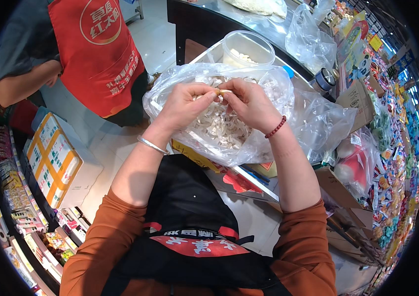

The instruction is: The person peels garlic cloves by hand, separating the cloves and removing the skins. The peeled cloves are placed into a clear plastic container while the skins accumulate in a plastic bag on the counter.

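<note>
My left hand (191,101) and my right hand (244,101) meet fingertip to fingertip above an open clear plastic bag (209,151). Between them they pinch a small pale piece (225,91), which looks like a garlic clove. Papery whitish peelings (224,125) fill the bag below my hands. Just beyond the bag stands a round clear plastic tub (248,48) with pale peeled cloves (242,56) at its bottom. My fingers partly hide the small piece.
A person in a red apron (98,59) stands at the left. A taped foam box (58,162) is on the floor there. Behind the tub runs a dark-edged counter (213,18). To the right are a lidded jar (323,80), a cardboard box (355,105) and packed goods.
</note>
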